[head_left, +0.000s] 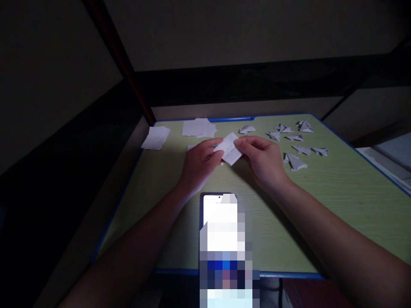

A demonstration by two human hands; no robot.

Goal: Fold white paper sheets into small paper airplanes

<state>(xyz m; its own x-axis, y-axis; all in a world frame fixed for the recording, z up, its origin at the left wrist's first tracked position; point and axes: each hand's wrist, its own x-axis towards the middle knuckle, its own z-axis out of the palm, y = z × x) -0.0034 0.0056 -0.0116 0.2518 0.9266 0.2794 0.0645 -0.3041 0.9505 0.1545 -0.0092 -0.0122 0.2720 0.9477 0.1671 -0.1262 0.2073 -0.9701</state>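
Between my two hands, above the middle of the table, is a small white piece of folded paper with crease lines across it. My left hand pinches its left corner between thumb and fingers. On the opposite side, my right hand grips the right edge, thumb on top. Part of another white sheet shows behind my left hand, mostly hidden by it. To the right of my right hand lie several folded paper figures, pointed and grey-white.
A lit phone, its screen largely blurred out, is at the near edge of the green, blue-rimmed table. Paper stacks lie at the far left and the back. Pale flat items stand beyond the right edge.
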